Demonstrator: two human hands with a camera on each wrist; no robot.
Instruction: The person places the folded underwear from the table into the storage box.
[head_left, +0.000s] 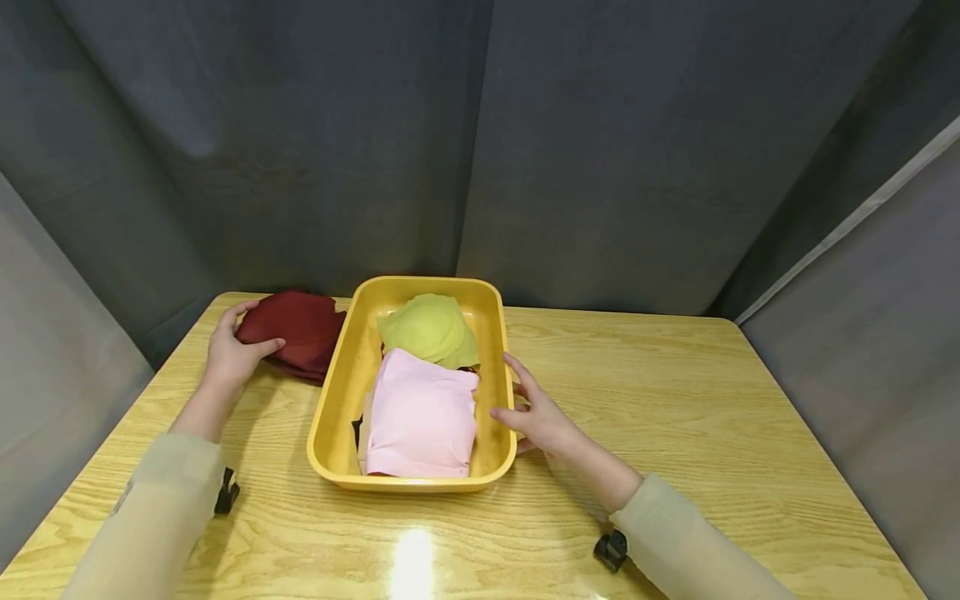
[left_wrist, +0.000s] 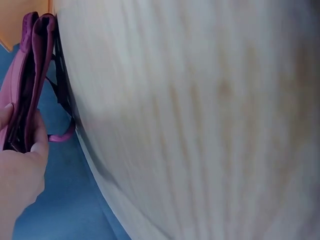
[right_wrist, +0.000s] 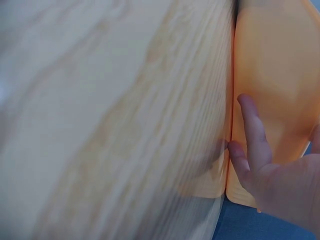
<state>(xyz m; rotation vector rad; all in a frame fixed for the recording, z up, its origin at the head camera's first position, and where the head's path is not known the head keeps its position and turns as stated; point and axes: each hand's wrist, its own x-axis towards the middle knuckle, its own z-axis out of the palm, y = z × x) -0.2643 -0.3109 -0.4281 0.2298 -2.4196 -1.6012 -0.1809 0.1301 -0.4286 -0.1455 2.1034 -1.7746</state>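
Note:
At the table's far left, my left hand (head_left: 228, 354) grips a dark red folded bra (head_left: 303, 329), thumb on the near side and fingers at the far side. In the left wrist view the bra (left_wrist: 30, 75) shows its layered cup edges, with a thin strap loop hanging below. My right hand (head_left: 543, 417) holds the right rim of a yellow plastic bin (head_left: 322, 433), thumb over the rim and fingers along the outer wall. Inside the bin, a yellow-green bra (head_left: 427, 329) lies at the back and a pink one (head_left: 423, 417) in front.
Beige and black edges of other fabric (head_left: 362, 433) peek out beside the pink bra. The wooden table (head_left: 675, 417) extends to the right of the bin. Grey curtains (head_left: 600, 167) hang behind the table and at both sides.

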